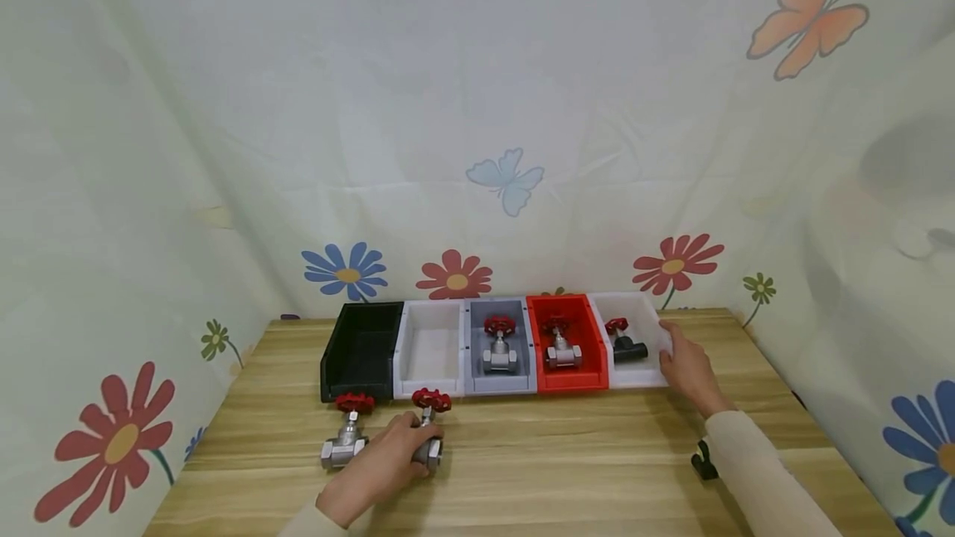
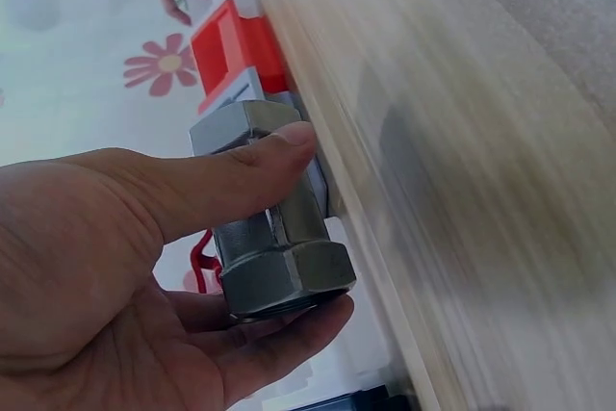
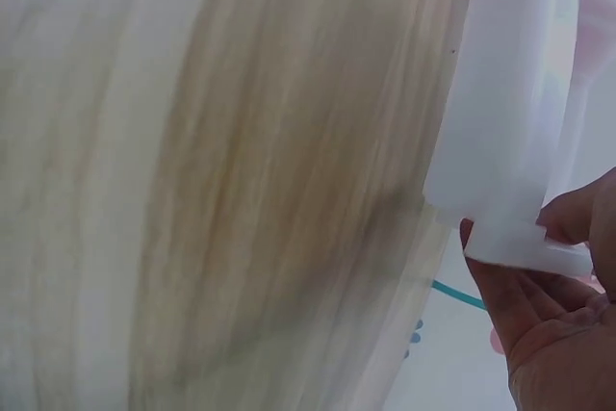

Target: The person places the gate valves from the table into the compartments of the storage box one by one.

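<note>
My left hand (image 1: 384, 462) grips a metal gate valve (image 2: 284, 267) by its hexagonal-ended body, thumb on one side and fingers on the other. The valve's red handwheel (image 1: 431, 399) points up, just in front of the left white bin (image 1: 431, 388). A similar metal valve (image 1: 345, 443) stands on the table left of this hand. At the far right, my right hand (image 1: 688, 367) pinches the outer side wall of the right white bin (image 3: 496, 113) between thumb and fingers. Inside that bin lies a black-bodied valve (image 1: 630, 349) with a red handwheel.
The bins form a row at the back of the wooden table (image 1: 537, 471). A grey bin (image 1: 500, 386) and a red bin (image 1: 573, 382) each hold a metal valve; a black bin (image 1: 356, 392) ends the row at left. A small black object (image 1: 703, 462) lies by my right forearm.
</note>
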The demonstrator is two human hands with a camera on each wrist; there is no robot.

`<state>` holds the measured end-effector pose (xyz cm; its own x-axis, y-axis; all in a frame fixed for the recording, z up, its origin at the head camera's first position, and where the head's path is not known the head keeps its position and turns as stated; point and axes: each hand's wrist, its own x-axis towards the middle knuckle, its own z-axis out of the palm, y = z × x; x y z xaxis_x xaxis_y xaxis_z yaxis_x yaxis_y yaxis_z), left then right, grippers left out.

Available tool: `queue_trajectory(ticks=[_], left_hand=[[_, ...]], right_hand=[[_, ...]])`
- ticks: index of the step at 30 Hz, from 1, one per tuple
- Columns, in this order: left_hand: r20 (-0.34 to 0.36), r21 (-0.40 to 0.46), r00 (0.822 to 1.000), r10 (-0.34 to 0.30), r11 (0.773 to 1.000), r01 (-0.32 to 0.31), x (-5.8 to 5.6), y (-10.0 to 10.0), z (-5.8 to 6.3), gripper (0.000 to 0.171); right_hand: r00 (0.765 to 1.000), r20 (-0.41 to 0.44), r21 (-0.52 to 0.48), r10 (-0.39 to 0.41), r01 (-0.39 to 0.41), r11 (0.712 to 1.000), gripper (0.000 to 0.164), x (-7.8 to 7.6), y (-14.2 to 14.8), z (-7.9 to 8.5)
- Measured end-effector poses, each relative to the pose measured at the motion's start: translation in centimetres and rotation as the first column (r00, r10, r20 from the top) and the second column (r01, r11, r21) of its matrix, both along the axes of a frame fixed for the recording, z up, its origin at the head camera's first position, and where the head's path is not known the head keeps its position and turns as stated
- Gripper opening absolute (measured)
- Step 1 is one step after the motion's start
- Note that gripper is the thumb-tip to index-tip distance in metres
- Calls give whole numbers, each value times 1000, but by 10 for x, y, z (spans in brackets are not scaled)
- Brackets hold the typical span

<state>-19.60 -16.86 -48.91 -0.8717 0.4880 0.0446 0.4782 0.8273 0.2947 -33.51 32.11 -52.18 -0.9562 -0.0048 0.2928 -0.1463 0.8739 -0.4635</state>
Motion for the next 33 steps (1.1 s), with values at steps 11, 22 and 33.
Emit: queue_trajectory(ticks=[11,22,33], left_hand=[[51,37,999,17,999,-19,-4,0,6,46],[75,42,996,48,998,-51,-10,1,16,47],[35,6,996,78,997,-78,-20,5,31,45]], right_hand=[[1000,22,-41,-14,14,999,51,-1,-3,10],[1000,20,-62,-14,15,998,52,4,3,7],[1000,8,-42,-18,18,999,50,5,5,4]])
